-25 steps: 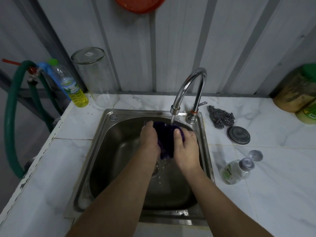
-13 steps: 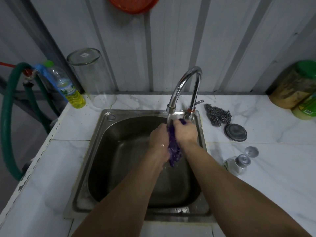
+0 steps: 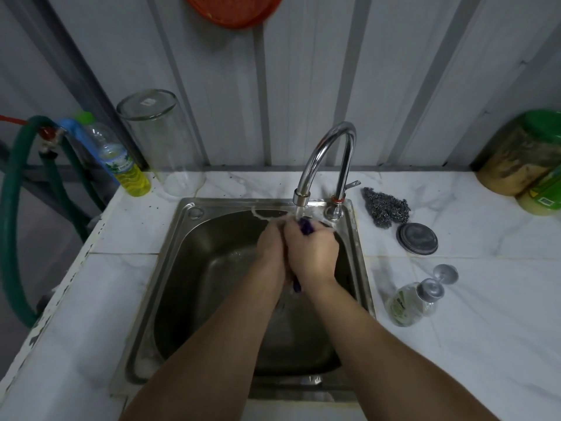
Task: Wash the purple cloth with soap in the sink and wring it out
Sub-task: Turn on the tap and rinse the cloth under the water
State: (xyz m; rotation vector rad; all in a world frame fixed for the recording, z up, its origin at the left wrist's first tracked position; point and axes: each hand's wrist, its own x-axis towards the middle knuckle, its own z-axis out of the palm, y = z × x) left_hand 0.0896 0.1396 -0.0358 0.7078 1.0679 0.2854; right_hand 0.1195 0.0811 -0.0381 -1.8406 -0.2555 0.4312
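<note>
Two hands point(image 3: 299, 250) round one purple cloth point(image 3: 306, 226)

A deep purple cloth point(image 3: 306, 226) shows as small dark patches against the dull grey stainless steel sink point(image 3: 212, 262). The curved tap point(image 3: 326, 153) is bright chrome with an orange ring at its base. The tiled desk point(image 3: 485, 329) is white marble with faint grey veining. A grey steel-wool scourer point(image 3: 386, 208) lies beside a dark grey round lid point(image 3: 417, 239). The clear plastic bottle point(image 3: 121, 159) holds yellow liquid under a green cap. The hose point(image 3: 12, 226) is dark green, the hanging plastic basket point(image 3: 233, 10) orange-red, the ribbed wall pale grey.
</note>
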